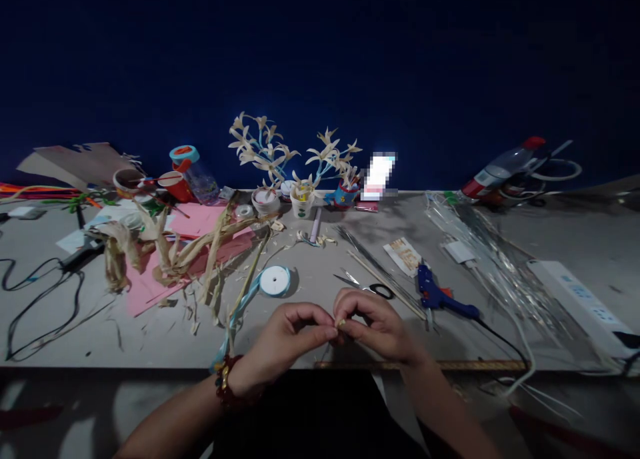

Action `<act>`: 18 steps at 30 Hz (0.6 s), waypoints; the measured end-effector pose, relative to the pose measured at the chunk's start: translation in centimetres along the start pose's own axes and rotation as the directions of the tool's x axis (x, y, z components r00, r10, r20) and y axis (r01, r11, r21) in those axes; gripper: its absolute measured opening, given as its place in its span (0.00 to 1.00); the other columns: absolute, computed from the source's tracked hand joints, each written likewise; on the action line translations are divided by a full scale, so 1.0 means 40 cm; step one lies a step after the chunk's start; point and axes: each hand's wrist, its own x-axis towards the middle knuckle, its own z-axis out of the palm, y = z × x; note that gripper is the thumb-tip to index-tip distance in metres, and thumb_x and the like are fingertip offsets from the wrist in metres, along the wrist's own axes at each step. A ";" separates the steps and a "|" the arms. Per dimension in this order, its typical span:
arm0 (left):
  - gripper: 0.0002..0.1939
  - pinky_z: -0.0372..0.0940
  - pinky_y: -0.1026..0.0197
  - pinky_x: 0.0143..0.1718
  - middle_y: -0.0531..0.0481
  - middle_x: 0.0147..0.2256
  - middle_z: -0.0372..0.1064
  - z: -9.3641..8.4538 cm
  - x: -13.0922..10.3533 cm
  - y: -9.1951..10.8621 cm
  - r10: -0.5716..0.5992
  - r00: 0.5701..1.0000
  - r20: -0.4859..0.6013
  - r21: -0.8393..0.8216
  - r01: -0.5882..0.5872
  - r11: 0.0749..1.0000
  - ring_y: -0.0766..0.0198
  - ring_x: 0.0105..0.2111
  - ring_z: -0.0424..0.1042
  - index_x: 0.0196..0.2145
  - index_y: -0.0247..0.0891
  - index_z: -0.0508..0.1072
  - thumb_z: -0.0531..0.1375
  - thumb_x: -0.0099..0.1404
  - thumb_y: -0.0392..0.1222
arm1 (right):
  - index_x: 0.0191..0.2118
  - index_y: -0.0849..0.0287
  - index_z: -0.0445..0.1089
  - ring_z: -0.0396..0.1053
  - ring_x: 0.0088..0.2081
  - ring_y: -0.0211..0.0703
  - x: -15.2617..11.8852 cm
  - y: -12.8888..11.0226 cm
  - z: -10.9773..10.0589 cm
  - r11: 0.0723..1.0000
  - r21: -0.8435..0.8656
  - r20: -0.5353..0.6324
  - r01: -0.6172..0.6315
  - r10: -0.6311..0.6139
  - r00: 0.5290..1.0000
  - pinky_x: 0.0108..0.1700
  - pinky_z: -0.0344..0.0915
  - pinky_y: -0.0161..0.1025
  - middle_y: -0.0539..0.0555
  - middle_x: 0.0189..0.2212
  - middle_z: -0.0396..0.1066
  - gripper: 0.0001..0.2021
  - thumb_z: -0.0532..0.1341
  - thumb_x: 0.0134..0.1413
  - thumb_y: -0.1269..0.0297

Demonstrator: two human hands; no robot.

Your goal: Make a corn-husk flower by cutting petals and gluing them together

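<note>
My left hand [305,329] and my right hand [373,322] meet at the table's front edge, fingertips pinched together. Between them a small pale piece [341,324] shows, its kind mostly hidden by the fingers; it has the colour of the dry corn husks. Just beyond my hands lie scissors [382,290] with black handles. A roll of light blue ribbon [275,281] is to the left, its loose end trailing beside my left wrist. Dry corn husks [173,256] are heaped further left on pink paper [143,298].
Husk flowers [265,149] on blue stems stand in cups at the back. A blue glue gun [443,296], thin wires [495,259] and a power strip [583,306] lie to the right. A bottle [503,169] leans behind them. Black cables [77,299] loop at the left.
</note>
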 end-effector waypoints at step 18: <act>0.07 0.69 0.55 0.41 0.50 0.22 0.72 -0.019 0.032 -0.057 -0.268 0.910 0.316 -0.380 0.380 0.843 0.66 0.24 0.69 0.31 0.32 0.75 0.69 0.55 0.35 | 0.36 0.59 0.74 0.68 0.32 0.39 0.010 0.022 -0.007 0.997 0.076 0.051 0.030 -0.034 0.998 0.37 0.65 0.36 0.52 0.30 0.71 0.13 0.62 0.67 0.55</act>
